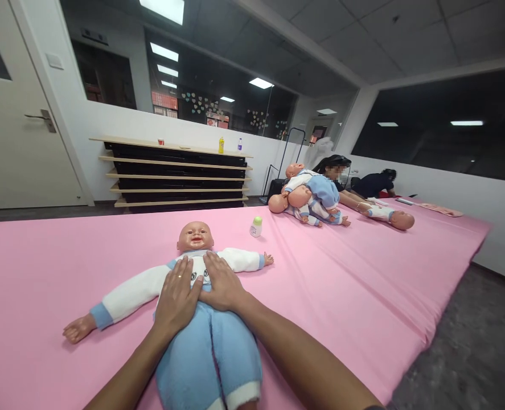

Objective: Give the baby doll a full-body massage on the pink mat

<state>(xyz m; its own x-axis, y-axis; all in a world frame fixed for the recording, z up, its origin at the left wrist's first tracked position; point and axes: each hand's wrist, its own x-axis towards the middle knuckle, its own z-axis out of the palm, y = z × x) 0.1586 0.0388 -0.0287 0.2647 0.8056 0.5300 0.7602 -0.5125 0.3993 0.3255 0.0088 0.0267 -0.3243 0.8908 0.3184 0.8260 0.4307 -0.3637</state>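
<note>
A baby doll (209,341) in a white top and light blue trousers lies face up on the pink-covered table (320,296), its arms spread wide. My left hand (179,296), with a ring on one finger, rests flat on one side of the doll's chest. Flat on the other side of the chest lies my right hand (222,282), its thumb close to the left thumb. Both hands have their fingers stretched out and hold nothing. Beyond the doll's outstretched arm stands a small white bottle with a green cap (256,227).
Several dolls are piled (310,193) farther back on the table. Near the pile, a person (333,171) handles another doll (391,216); a second person (374,183) leans over beyond. Stacked boards (175,171) by the wall carry a yellow bottle (221,145).
</note>
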